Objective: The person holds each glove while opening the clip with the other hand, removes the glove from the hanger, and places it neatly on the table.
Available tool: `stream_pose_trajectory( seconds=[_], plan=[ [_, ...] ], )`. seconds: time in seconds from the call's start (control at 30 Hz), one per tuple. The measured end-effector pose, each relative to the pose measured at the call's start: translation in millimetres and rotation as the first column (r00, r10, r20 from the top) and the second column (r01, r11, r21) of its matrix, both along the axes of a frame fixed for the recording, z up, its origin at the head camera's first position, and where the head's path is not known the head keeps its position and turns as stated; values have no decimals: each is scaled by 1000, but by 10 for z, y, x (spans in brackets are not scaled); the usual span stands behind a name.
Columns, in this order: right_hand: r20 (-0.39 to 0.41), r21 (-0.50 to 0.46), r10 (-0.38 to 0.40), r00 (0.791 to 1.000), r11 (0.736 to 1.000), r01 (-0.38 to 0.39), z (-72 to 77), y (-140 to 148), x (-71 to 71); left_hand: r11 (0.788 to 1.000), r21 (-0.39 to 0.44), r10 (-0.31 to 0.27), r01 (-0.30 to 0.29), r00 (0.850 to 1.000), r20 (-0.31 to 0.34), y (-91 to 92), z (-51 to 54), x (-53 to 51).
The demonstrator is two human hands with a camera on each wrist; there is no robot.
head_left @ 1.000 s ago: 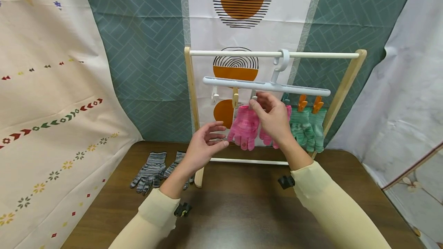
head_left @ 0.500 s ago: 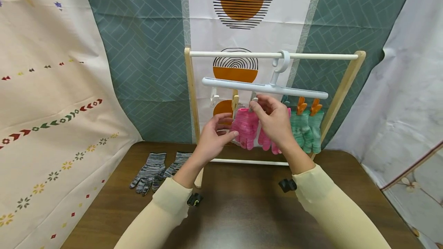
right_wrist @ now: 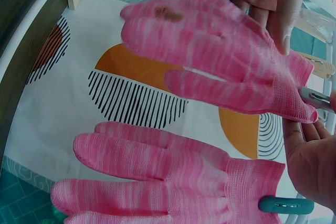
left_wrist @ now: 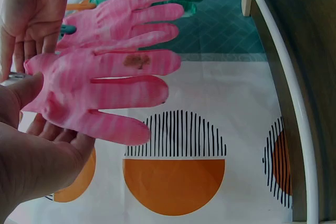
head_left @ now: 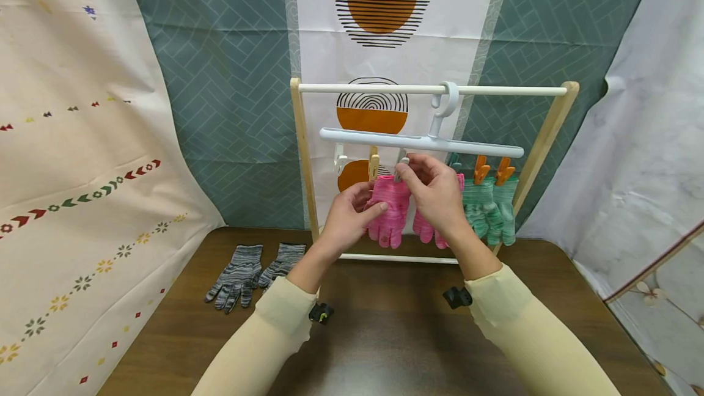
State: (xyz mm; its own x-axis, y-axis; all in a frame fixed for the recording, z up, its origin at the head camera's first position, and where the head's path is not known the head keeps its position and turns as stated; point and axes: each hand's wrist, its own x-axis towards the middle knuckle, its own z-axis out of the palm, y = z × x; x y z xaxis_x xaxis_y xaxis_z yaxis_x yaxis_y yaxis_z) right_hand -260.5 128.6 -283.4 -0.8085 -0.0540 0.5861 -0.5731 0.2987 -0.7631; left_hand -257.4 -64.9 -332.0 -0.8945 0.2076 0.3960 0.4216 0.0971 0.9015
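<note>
A pink knit glove with a brown spot on one finger hangs below a pale blue hanger. My left hand holds its left side, the thumb in front and the other fingers behind. With my right hand I pinch a grey clothespin whose jaws are on the glove's cuff. Behind the right hand, a second pink glove hangs from a teal clothespin; in the head view that hand partly hides it.
The hanger hooks over a white rod of a wooden rack. Green gloves hang at right from orange clothespins. White and tan clothespins hang at left. Two grey striped gloves lie on the brown table.
My left hand has moved right and up from beside the pink glove and now grips its side. The right hand stays at the grey clothespin, slightly lower than before.
</note>
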Motion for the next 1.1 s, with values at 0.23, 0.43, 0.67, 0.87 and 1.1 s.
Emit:
stream_pose_trajectory(
  seconds=[0.23, 0.43, 0.67, 0.87, 1.1],
  plan=[
    [22, -29, 16, 1000, 999, -16, 6, -12, 7, 998, 51, -41, 39, 998, 40, 31, -24, 20],
    [24, -61, 58, 998, 997, -56, 5, -12, 8, 997, 66, -43, 40, 998, 45, 41, -32, 36],
    [-12, -128, 138, 990, 982, -138, 8, 0, -20, 998, 50, -36, 32, 996, 81, 42, -35, 51],
    [-12, -152, 197, 980, 969, -197, -12, 42, -25, 999, 35, -26, 24, 998, 59, 40, -40, 45],
    [-28, -176, 268, 963, 947, -269, -34, 57, -26, 999, 31, -22, 21, 998, 53, 42, -43, 40]
  ],
)
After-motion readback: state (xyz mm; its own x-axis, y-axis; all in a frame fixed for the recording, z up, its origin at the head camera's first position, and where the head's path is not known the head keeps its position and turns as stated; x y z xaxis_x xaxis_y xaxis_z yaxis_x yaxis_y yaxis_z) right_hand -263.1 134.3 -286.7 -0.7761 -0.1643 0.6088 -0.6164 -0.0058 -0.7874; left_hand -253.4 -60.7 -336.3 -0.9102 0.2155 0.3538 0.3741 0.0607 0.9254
